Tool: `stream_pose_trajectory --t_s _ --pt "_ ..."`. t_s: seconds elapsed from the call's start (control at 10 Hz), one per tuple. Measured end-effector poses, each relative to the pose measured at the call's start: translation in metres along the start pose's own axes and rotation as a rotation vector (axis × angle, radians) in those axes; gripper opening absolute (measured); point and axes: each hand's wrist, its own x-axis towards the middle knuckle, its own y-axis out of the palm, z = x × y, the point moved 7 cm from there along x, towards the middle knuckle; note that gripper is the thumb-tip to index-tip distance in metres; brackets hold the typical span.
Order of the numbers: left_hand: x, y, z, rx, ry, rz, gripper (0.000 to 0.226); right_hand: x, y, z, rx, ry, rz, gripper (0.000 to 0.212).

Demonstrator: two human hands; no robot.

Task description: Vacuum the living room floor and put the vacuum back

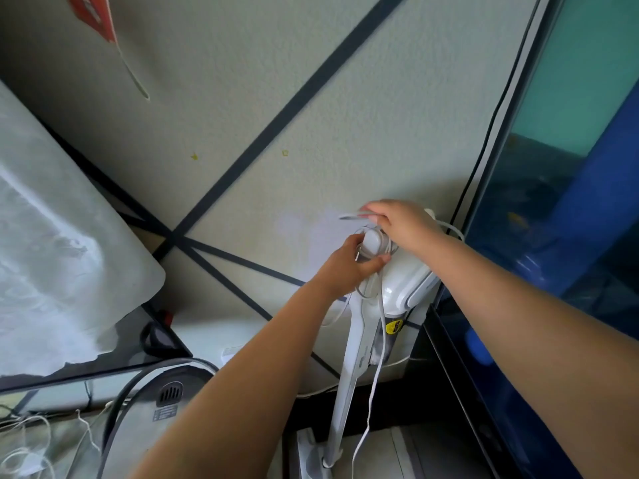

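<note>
Item: white stick vacuum [397,299], centre right of frame, upright against the wall. Step, as I judge it: cord stowing. My left hand [349,267] grips the handle top; my right hand [397,226] pinches the white cord [375,385]. Next: continue looping, keeping tension. Plug end blurred; floor head cut off.

A home's living room corner: a textured pale wall [345,98] with dark diagonal stripes, a large fish tank [570,202] of blue water, and a cloth-draped glass counter [103,369] over tangled cords [31,440].
</note>
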Motion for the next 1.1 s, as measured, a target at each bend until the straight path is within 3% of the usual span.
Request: stream_pose_trajectory --t_s 0.1,0.2,0.3,0.4,0.5,0.7,1.1 --pt "0.002 0.003 0.003 -0.04 -0.057 0.003 0.087 -0.004 0.009 -0.007 -0.004 0.092 0.176 0.036" --pt "0.005 0.005 0.005 -0.102 -0.079 0.034 0.087 0.002 0.01 -0.004 -0.338 0.12 0.258 0.045" --pt "-0.002 0.0 0.016 -0.325 -0.113 -0.051 0.071 0.003 0.008 -0.004 -0.418 0.23 0.283 0.047" --pt "-0.017 -0.015 0.02 -0.609 -0.117 -0.262 0.054 0.001 0.005 -0.006 -0.38 0.244 0.296 0.044" --pt "-0.027 -0.039 0.012 -0.573 -0.049 -0.38 0.048 0.004 0.004 -0.006 -0.365 0.207 0.274 0.043" --pt "-0.027 -0.065 -0.005 0.28 0.029 -0.283 0.055 0.007 -0.005 0.018 -0.64 0.196 0.208 0.042" --pt "-0.043 -0.091 -0.051 0.896 0.133 -0.201 0.068 0.004 -0.026 0.059 -0.48 0.31 0.163 0.057"
